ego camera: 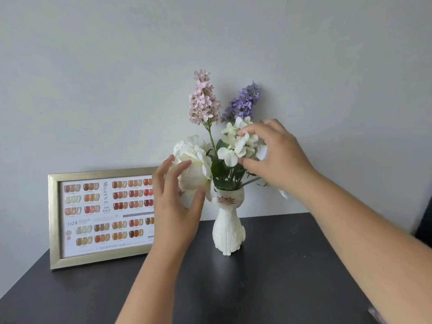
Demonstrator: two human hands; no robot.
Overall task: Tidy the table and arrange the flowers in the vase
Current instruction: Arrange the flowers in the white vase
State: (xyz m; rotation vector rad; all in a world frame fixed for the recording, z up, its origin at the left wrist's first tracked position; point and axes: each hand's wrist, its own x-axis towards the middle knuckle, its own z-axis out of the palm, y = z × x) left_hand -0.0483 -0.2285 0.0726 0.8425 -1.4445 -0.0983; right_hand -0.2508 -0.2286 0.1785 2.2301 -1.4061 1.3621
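A white cat-shaped vase (228, 226) stands upright on the dark table (280, 277) near the wall. It holds a tall pink sprig (204, 101), a purple sprig (245, 102), a large white bloom (194, 160) on the left and a cluster of small white flowers (238, 143) on the right. My left hand (177, 204) cups the large white bloom with spread fingers. My right hand (278, 153) pinches the white cluster between thumb and fingers.
A gold-framed chart of nail colour samples (102, 218) leans against the grey wall at the left, behind my left hand. The table's left edge runs diagonally at the lower left. A dark object (424, 220) shows at the right edge.
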